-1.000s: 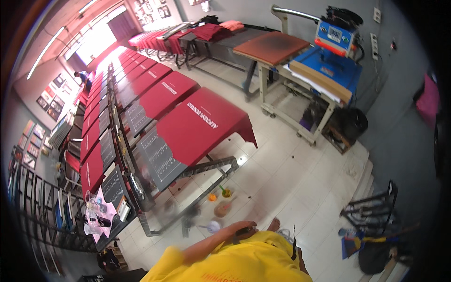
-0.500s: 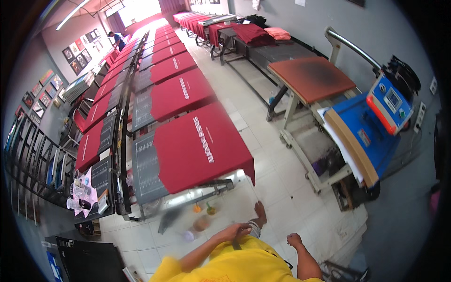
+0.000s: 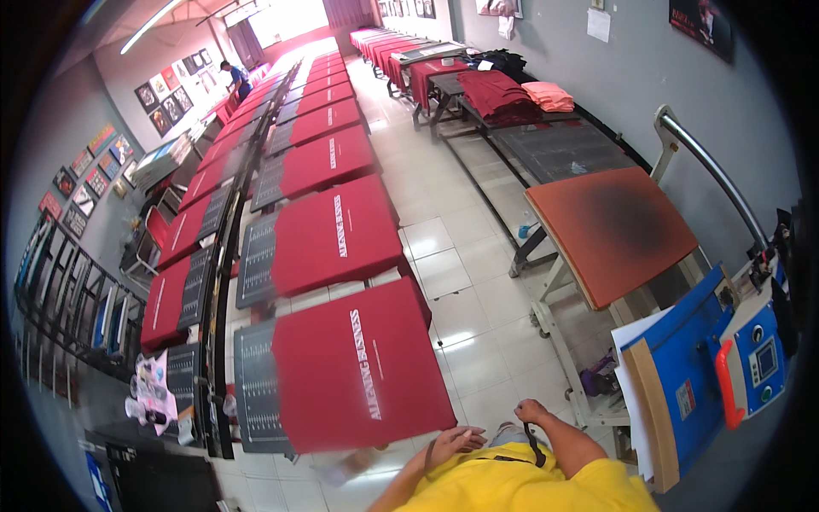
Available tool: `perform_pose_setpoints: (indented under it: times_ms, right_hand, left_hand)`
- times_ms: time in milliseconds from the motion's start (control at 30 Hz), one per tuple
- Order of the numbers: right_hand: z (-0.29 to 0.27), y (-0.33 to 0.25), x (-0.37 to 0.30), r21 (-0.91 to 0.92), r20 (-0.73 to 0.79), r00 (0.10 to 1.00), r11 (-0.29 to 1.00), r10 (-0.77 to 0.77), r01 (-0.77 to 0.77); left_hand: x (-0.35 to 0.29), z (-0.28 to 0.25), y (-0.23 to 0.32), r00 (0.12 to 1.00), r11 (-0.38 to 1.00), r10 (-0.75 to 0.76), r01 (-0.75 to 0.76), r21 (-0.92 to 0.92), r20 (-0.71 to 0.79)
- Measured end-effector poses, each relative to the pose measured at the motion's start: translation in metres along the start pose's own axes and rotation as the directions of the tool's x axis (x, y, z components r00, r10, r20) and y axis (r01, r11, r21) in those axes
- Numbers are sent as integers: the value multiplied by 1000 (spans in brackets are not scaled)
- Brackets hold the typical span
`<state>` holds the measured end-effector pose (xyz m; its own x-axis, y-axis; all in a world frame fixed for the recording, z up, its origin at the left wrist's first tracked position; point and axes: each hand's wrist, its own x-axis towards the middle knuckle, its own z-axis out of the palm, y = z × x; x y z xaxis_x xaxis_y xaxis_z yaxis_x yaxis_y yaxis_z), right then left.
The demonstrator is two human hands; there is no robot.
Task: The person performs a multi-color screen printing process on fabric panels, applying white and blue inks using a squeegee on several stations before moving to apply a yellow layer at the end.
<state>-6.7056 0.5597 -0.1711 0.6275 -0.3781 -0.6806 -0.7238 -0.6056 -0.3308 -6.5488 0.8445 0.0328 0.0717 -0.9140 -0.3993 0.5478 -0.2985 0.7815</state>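
My right hand (image 3: pixel 531 411) is closed in front of my waist. A dark strap (image 3: pixel 534 444) runs from below its fingers down over my yellow shirt (image 3: pixel 546 491). Left of it, my left hand (image 3: pixel 461 440) is held low with its fingers stretched out, and nothing shows in them. A dark band lies by that wrist. Just ahead of my left hand is the near corner of a dark red shirt (image 3: pixel 337 384) with white print, spread flat over a grey print board (image 3: pixel 258 388).
Long rows of boards with red shirts stretch away on the left. To the right stands a heat press with an orange pad (image 3: pixel 614 230) and blue control box (image 3: pixel 759 350). Folded red cloth (image 3: pixel 495 92) lies on a side table. A person (image 3: pixel 237 78) stands far back.
My view has moved and turned, so the nearest shirt is closer and the press larger. My right hand has come in from my side to my waist, nearer my left hand.
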Motion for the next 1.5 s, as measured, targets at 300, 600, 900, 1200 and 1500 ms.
perform_pose_setpoints:
  times_ms: [300,600,900,1200,1500]
  right_hand:
    - [-127,-70,142,-371,370,914,875,-168,311]
    - [-217,-129,319,-377,337,889,821,-311,430]
    - [-289,-218,442,-326,430,810,768,-398,550]
    - [-425,-268,602,-353,292,895,832,-336,428]
    - [-530,-256,716,-206,130,972,954,-195,219]
  left_hand:
    - [74,-9,50,961,913,40,-146,-382,-273]
    - [150,-55,135,760,884,131,-381,-272,-637]
    - [214,-176,261,681,925,108,-336,-178,-724]
    - [318,-333,419,823,908,148,-333,-254,-549]
    - [422,-477,560,849,974,21,-137,-181,-527]
